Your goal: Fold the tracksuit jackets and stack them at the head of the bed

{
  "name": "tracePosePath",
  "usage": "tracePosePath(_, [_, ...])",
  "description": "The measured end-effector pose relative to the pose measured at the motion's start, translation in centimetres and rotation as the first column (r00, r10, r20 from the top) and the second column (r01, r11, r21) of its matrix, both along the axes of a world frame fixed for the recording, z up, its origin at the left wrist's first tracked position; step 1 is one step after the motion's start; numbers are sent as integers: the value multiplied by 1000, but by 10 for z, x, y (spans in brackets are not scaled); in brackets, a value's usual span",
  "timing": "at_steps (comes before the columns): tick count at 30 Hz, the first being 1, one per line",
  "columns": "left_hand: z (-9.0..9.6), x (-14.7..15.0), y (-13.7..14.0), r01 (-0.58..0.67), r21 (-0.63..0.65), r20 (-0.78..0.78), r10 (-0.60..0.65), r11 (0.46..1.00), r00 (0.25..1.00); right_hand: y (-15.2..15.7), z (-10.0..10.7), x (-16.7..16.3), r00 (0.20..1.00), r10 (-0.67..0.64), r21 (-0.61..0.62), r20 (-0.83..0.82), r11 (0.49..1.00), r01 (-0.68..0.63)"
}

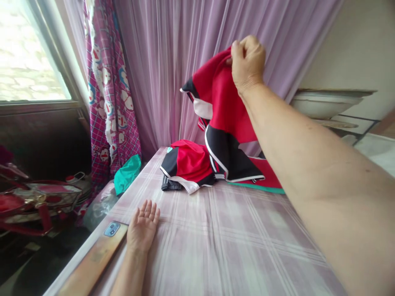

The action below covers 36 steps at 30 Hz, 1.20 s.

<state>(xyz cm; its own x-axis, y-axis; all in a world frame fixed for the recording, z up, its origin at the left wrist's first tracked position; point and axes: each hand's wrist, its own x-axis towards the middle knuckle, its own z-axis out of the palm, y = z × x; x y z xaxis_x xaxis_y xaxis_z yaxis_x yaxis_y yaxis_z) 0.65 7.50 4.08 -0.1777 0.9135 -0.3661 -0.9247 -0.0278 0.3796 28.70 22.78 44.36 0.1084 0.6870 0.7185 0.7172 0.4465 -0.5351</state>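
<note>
Raised high on the right, my right hand is closed on the edge of a red and black garment with white trim. The garment hangs down in folds, and its black lower part reaches the pile behind. My left hand lies palm up on the checked cloth, fingers stretched out and nothing in them. Beside it on the left is a phone, lying with its camera side up. A second red and black garment is bunched near the far edge. Red cloth with a green edge lies partly behind my right arm.
Purple curtains hang behind the far edge, next to a patterned magenta curtain. Left of the edge are a green cloth, a clear plastic bag and a red bag. A pale basin stands at the right.
</note>
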Motion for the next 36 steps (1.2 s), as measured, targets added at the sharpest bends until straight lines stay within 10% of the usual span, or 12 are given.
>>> tracePosePath(3, [-3,-1,1,15,1,3,-15,1000,1000,-3,-29,-29,992,-89,163,90,984,74])
tracePosePath(10, [-6,-1,2,12,12,-3,-12,1000,1000,-11,-250,-42,984,-9,-423,176,902,84])
tracePosePath(14, [-4,-1,1,19,0,-20,-19,1000,1000,-18,-321,-24,989,-7,-563,149,822,90])
tracePosePath(21, [5,2,0,7,-46,-62,-10,999,998,-34,-333,72,928,-287,-577,238,726,373])
tracePosePath(25, [11,5,-1,-9,-69,-100,2,998,995,-43,-334,146,734,-588,-536,341,520,665])
tracePosePath(28, [15,8,-1,-21,-97,-134,8,995,991,-45,-341,181,684,-579,-565,444,411,715])
tracePosePath(36, [16,9,-1,-17,-97,-179,-1,995,984,-28,-342,201,829,-472,-735,301,439,517])
